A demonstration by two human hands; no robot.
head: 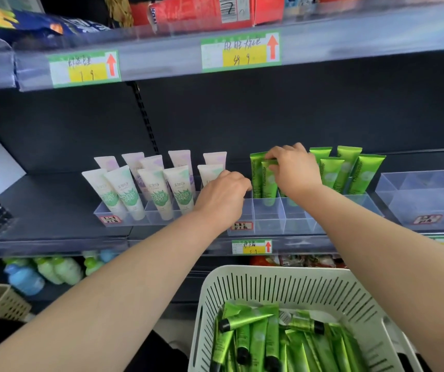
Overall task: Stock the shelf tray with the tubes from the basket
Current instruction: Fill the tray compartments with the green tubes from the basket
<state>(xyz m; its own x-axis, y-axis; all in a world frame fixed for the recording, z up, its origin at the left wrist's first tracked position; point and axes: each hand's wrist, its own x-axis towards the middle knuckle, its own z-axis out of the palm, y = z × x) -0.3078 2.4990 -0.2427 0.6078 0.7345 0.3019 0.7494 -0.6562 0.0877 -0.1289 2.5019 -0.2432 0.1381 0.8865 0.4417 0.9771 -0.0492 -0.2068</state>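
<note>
R hand (293, 170), ctr-right of frame, pinches the flat crimped top of a green tube (269, 183) w/ thumb + fingertips. The tube stands upright, cap down, in a back compartment of the clear divided tray (269, 218) on the middle shelf, just beside another green tube (256, 170) to its left. More green tubes (360, 173) stand in the same tray, right of that hand. L hand (222, 194), frame ctr, is knuckles-up w/ fingers curled down at the tray's left end. The fingertips are hidden, so can't tell if it grips the tray wall or anything else. White slotted basket (242, 291) sits at bottom ctr-right, w/ a pile of green tubes (258, 342) lying inside, black caps showing. Left of ctr, pale tubes (124, 194) w/ green + lilac print stand in a second clear tray (108, 210). Another clear tray (424, 200) is at far right. Price tags (241, 52) w/ red arrows are on the upper shelf edge. Bottles (25, 277) show at lower left.
</note>
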